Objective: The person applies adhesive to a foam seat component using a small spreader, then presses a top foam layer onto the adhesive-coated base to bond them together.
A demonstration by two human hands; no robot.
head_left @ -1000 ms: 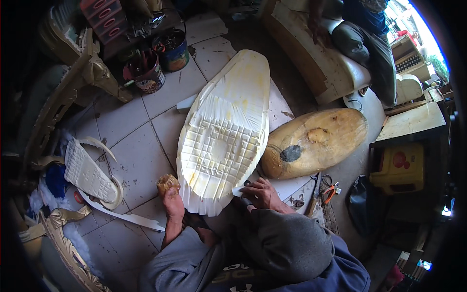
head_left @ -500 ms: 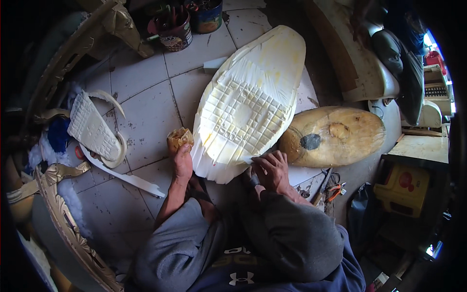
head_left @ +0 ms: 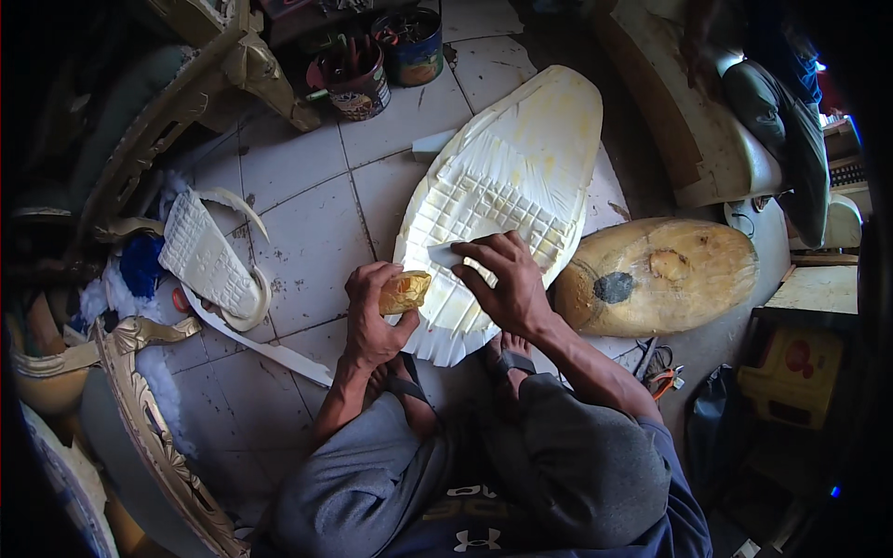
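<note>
An oval white foam pad (head_left: 544, 121) with a grid of cut squares and yellowish stains lies on the tiled floor in front of me. My left hand (head_left: 370, 316) grips an amber, glue-coated container (head_left: 403, 293) over the pad's lower left edge. My right hand (head_left: 507, 279) is over the gridded part, pinching a small pale flat blade (head_left: 445, 254). Right of the pad lies an oval wooden board (head_left: 688, 279) with a dark patch.
Gilded frames (head_left: 139, 418) and white scraps (head_left: 205, 256) lie left. Two tool buckets (head_left: 405, 56) stand at the back. A co-worker's legs (head_left: 795, 149) are beside a bench (head_left: 674, 121) at upper right. Pliers (head_left: 662, 381) and a yellow case (head_left: 791, 372) are at right.
My right hand has moved up and inward over the grid with the blade. My left hand has tipped the container toward the pad's middle. The view has shifted, moving the scene rightward.
</note>
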